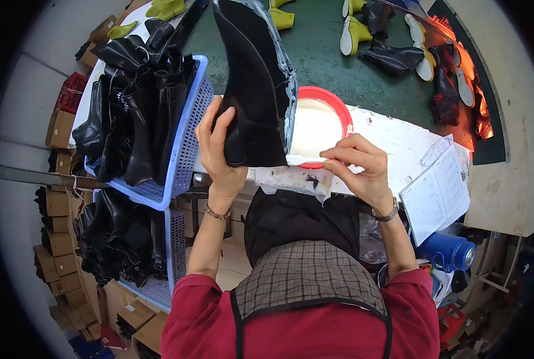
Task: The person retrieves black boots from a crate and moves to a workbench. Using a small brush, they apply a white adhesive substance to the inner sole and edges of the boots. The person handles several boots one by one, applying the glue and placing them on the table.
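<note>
Two hands are apart: the left hand clamps one black boot upper, and the right hand pinches one white brush at its lower edge. The boot upper is just left of one red tub, overlapping its rim. Two blue baskets, an upper basket and a lower basket, hold black boots left of the tub; one notebook and one blue bottle are right of it.
</note>
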A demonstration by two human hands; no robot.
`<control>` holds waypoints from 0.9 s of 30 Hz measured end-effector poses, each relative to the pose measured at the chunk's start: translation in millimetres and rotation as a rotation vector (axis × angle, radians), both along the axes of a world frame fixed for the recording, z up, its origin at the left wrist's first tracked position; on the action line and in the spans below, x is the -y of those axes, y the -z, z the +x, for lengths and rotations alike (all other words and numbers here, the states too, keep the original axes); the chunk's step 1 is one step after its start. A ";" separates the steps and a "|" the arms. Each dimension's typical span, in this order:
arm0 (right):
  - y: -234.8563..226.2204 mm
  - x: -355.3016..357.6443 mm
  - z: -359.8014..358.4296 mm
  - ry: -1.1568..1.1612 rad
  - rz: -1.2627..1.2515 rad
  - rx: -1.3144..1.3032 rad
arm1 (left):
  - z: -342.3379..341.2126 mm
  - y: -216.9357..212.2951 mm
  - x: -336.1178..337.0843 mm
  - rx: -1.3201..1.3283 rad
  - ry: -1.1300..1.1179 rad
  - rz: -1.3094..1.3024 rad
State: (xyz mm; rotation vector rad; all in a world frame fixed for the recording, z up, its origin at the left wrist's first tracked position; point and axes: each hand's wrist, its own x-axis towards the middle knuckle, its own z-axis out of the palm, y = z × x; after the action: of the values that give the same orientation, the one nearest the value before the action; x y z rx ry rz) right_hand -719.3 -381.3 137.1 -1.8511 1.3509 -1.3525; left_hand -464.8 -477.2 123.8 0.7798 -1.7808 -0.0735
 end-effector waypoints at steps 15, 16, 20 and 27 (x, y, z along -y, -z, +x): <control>31.0 47.6 -58.5 0.255 0.100 -0.557 | 92.1 -2.3 -18.5 -0.783 0.521 1.292; 21.2 49.5 -57.1 0.245 0.082 -0.412 | 100.8 3.1 -20.2 -0.780 0.530 1.337; -4.3 59.6 -40.8 0.081 -0.062 -0.027 | 109.1 15.1 -26.3 -0.833 0.630 1.466; -2.2 47.8 -44.0 0.053 -0.048 -0.012 | 125.9 44.3 -28.8 -1.068 0.733 1.170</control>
State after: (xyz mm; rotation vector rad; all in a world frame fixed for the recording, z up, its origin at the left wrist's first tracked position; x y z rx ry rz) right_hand -763.4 -429.1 139.3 -1.8694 1.3934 -1.4146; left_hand -338.9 -448.4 79.5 0.5805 -0.7452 -1.7735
